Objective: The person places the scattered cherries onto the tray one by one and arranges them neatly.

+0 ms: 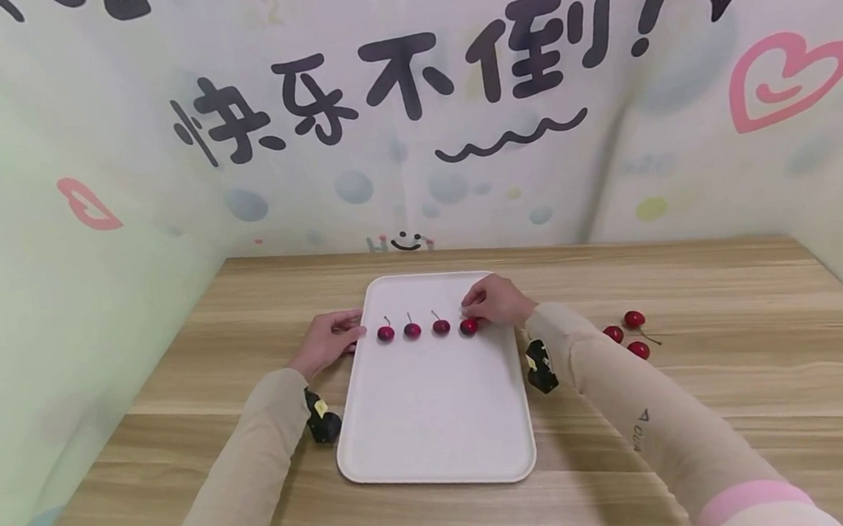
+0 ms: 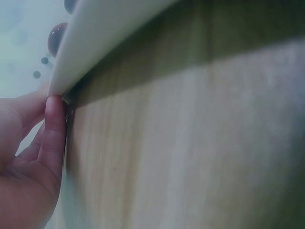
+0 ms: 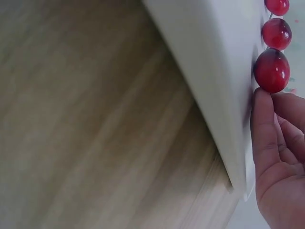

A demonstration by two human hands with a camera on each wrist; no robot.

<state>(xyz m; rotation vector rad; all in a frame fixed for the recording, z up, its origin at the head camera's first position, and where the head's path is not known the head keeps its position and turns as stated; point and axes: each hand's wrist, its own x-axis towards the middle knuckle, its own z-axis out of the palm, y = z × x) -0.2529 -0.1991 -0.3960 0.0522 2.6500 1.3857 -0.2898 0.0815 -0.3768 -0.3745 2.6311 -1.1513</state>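
Note:
A white rectangular tray (image 1: pixel 435 412) lies on the wooden table, with several red cherries in a row across its far half. My left hand (image 1: pixel 329 340) grips the tray's left rim, the thumb on the edge and the fingers beside and below it. At the right end of the row, my right hand (image 1: pixel 497 300) pinches a cherry (image 1: pixel 468 326) with thumb and fingertips. That cherry (image 3: pixel 271 71) sits close over the tray surface in the right wrist view, the fingertips right at its side. Stems stand up from the other cherries, such as the leftmost cherry (image 1: pixel 386 334).
To the right of the tray, 3 loose cherries (image 1: pixel 637 350) lie on the table (image 1: pixel 739 369), partly behind the right sleeve. A printed cloth backdrop (image 1: pixel 395 132) rises behind the table's far edge. A dark wrist device (image 1: pixel 322 418) hangs beside the tray's left side.

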